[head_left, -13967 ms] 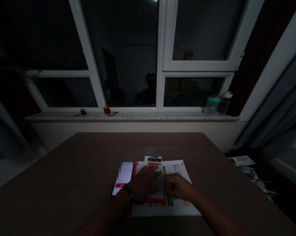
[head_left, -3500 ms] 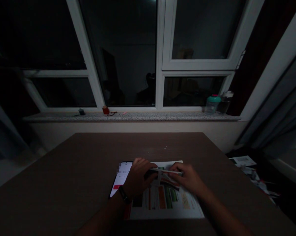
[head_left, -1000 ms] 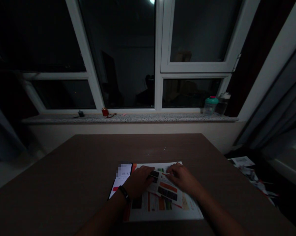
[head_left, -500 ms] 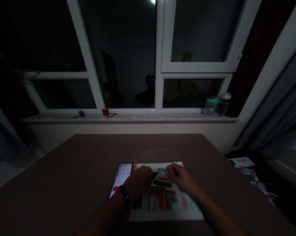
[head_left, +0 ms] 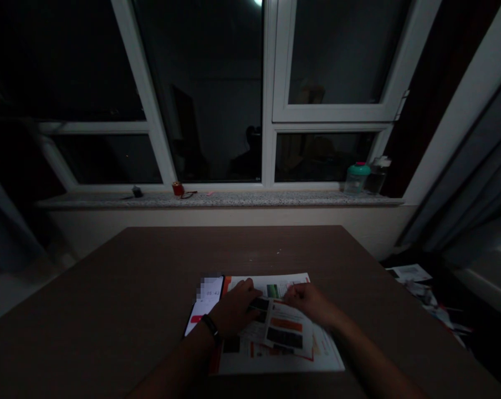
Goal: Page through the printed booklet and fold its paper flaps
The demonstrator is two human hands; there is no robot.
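Note:
A small printed sheet of paper [head_left: 290, 327] with orange and dark blocks lies spread over a larger printed page [head_left: 284, 364] on the table. My left hand [head_left: 237, 309], a dark band on its wrist, grips the sheet's left side between thumb and curled fingers. At the upper right edge of the sheet, my right hand [head_left: 307, 300] is closed in a pinch on the paper. A crease seems to run down the sheet near my left thumb. Just left of the page, a phone [head_left: 206, 302] lies with its screen lit, partly beside my left wrist.
The brown table [head_left: 234, 244] ends at a wall below a stone windowsill [head_left: 234, 199]. On the sill stand a red jar [head_left: 178, 189], a small dark object [head_left: 137, 192], a teal-lidded bottle [head_left: 357, 180] and a clear bottle [head_left: 377, 176]. Papers [head_left: 425, 296] are heaped beyond the table's right edge.
The small sheet, folded and tilted before, is now opened wider and lies flatter, lower over the page. My right hand has moved slightly down; my left hand stays nearly in place.

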